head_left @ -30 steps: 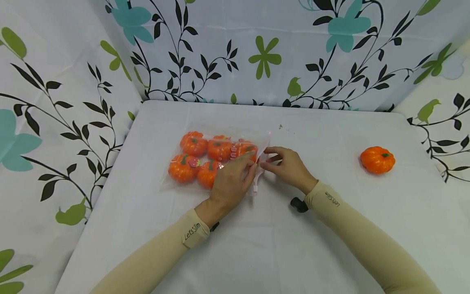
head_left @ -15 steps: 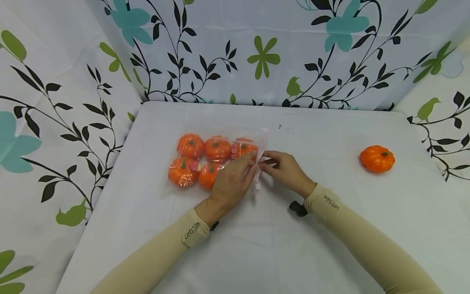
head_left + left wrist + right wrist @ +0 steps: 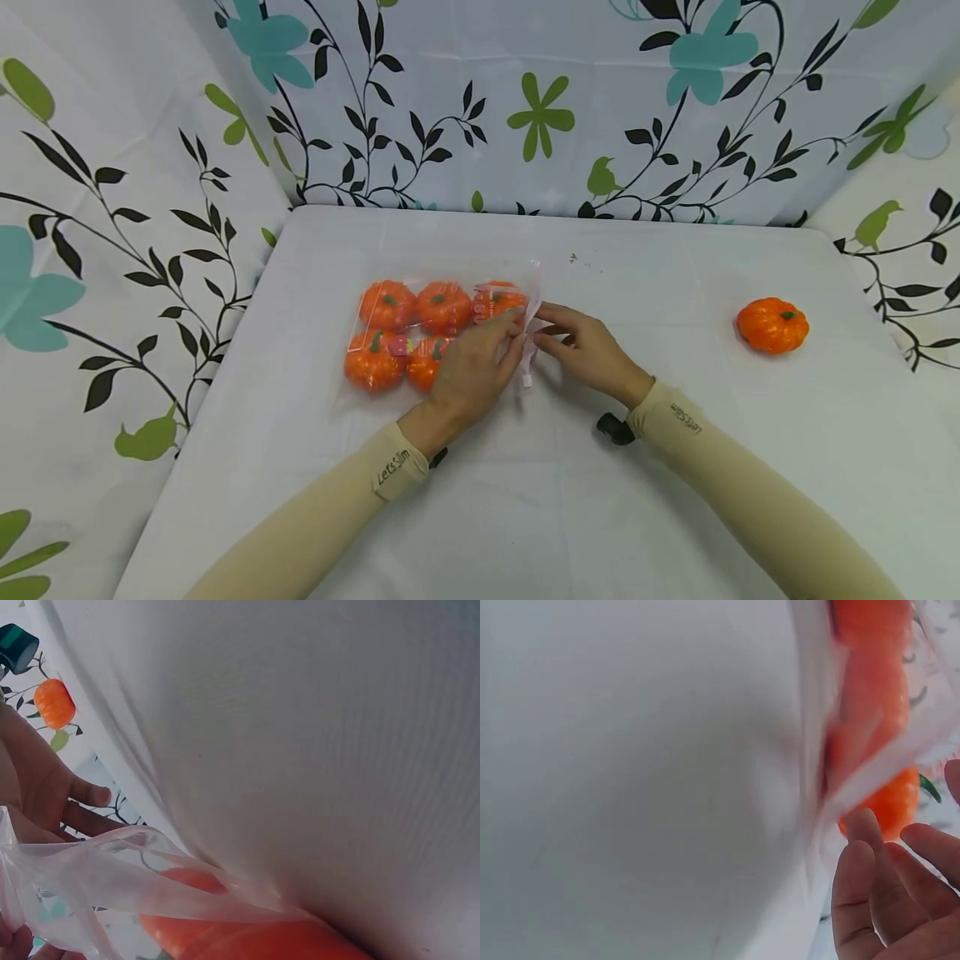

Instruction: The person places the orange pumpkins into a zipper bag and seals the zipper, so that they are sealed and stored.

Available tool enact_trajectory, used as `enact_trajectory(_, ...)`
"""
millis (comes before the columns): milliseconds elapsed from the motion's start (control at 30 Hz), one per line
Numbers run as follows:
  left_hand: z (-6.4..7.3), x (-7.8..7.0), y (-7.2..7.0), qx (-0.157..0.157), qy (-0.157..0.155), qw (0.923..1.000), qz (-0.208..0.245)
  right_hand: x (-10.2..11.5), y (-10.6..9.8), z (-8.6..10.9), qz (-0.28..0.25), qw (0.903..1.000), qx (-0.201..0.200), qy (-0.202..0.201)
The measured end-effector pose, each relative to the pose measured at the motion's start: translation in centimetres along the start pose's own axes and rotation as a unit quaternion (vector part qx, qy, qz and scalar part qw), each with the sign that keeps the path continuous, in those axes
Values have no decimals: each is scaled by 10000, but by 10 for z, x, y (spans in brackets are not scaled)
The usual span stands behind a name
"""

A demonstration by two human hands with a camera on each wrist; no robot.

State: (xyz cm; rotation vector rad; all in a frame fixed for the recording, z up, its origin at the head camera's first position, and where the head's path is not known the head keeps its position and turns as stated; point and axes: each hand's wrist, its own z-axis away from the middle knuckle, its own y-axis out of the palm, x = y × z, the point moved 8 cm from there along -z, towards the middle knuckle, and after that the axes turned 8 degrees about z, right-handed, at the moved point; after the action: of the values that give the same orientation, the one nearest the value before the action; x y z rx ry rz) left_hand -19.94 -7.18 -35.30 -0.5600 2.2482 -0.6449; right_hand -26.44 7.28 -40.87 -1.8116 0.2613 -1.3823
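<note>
A clear zip bag (image 3: 465,271) with a pink zip edge and a white slider (image 3: 527,381) lies on the white table. Inside it are several orange toy pumpkins (image 3: 375,361) with green stems, in two rows. My left hand (image 3: 472,362) lies over the bag's near right part, hiding some of its contents, and pinches the open edge. At the same edge, from the right, the fingers of my right hand (image 3: 581,337) hold the bag's mouth. In the left wrist view, the bag's edge (image 3: 142,840) gapes, with a pumpkin (image 3: 247,937) behind the film.
One loose orange pumpkin (image 3: 772,326) sits on the right side of the table. Small dark specks (image 3: 573,258) lie beyond the bag. A leaf-patterned curtain (image 3: 450,108) stands behind and to the sides of the table (image 3: 660,517).
The back pumpkins have shifted slightly toward me inside the bag, and its open edge has drawn a little to the left. Both hands have stayed almost in place.
</note>
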Motion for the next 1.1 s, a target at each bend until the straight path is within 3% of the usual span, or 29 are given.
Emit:
enact_trajectory(167,-1,0,0,-3,45,10000,-2,-13,-35,20,212,9982,-554,-17)
enact_trajectory(300,-1,-1,1,16,80,10000,-13,-34,-76,43,558,9931,-976,332)
enact_trajectory(467,0,-2,1,0,59,10000,-47,-61,-129,74,1181,9806,-1306,865)
enact_trajectory(667,2,-3,1,-22,18,10000,-29,-93,-181,102,1968,9600,-1436,1377)
enact_trajectory(867,2,-4,0,-35,-39,10000,79,-129,-205,120,2128,9467,-1275,2052)
enact_trajectory(1100,0,-5,1,30,-57,9999,91,-174,-205,139,1848,9357,-991,2837)
